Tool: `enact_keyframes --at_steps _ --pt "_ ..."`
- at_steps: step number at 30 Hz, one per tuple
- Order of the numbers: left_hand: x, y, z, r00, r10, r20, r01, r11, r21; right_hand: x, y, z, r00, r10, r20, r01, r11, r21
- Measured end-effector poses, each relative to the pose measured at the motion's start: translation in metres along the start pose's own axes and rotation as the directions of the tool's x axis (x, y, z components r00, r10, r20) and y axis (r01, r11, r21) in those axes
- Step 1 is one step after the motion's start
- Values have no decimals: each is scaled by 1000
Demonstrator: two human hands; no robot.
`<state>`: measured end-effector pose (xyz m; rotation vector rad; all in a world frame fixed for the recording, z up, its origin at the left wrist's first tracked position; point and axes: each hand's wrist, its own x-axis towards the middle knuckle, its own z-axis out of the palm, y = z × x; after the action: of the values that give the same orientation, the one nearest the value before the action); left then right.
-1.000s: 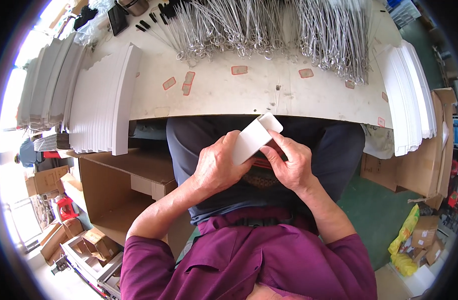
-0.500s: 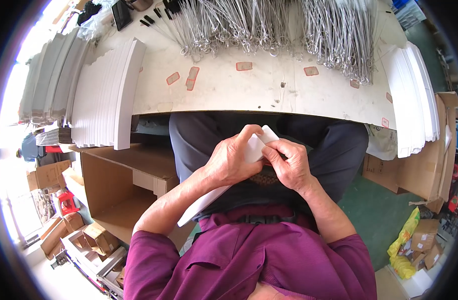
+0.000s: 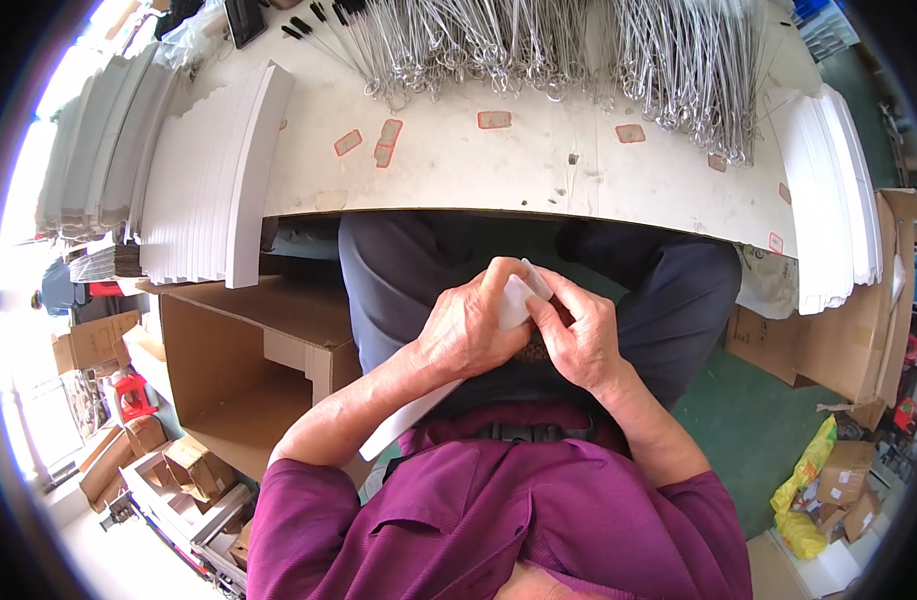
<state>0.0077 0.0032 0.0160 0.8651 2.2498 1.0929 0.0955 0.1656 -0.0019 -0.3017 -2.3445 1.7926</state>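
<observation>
A long, narrow white cardboard box (image 3: 410, 421) slants across my lap, its near end beside my left forearm. My left hand (image 3: 468, 328) is wrapped round it close to the far end. At that end, the fingers of my right hand (image 3: 584, 336) pinch a white end flap (image 3: 516, 302), which stands at an angle. My fingers partly hide the box's opening, so whether anything is inside cannot be seen.
Beyond my lap, a worktable (image 3: 428, 170) carries many thin wire rods with looped ends (image 3: 498, 60). Similar white boxes stand stacked at its left (image 3: 243, 180) and right (image 3: 828, 200). An open brown carton (image 3: 248, 390) sits below left; another carton (image 3: 818, 345) is at right.
The flap at the box's far end has shifted and tilted under my fingers. My right thumb and fingers have moved slightly; my left hand keeps its hold.
</observation>
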Motion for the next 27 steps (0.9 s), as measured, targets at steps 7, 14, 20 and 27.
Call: enact_keyframes --at_steps 7,14,20,27 --pt "-3 3 4 995 -71 -63 76 994 73 7 -1 -2 1000 14 -12 -14 1000 17" --pt "-4 -4 9 993 22 -115 -4 989 151 9 -9 6 994 105 -16 -105 994 28" --pt "-4 2 4 990 45 -133 -9 967 256 12 3 6 950 311 -32 -282 897 340" --pt "-7 -7 7 978 120 -171 -76 967 244 11 2 0 932 361 23 -344 867 361"
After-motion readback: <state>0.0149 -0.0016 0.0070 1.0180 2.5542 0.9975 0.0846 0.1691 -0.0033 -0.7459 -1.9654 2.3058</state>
